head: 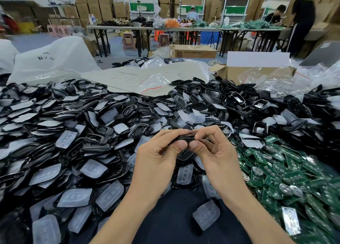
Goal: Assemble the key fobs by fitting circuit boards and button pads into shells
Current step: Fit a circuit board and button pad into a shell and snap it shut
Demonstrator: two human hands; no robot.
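Note:
Both hands meet over the middle of the table around one black key fob shell point(185, 138). My left hand point(158, 151) pinches its left end between thumb and fingers. My right hand point(211, 146) pinches the right end the same way. The shell is seen edge-on, so its inside is hidden. A heap of black shells point(82, 126) mixed with translucent button pads point(74, 197) covers the left and centre. Green circuit boards point(287, 177) lie piled at the right.
A cardboard sheet point(147, 78) and clear plastic bags point(53, 60) lie behind the heap. An open carton point(257, 72) stands at the back right. Dark cloth point(174, 216) shows near me. Further tables, stacked boxes and several people are far behind.

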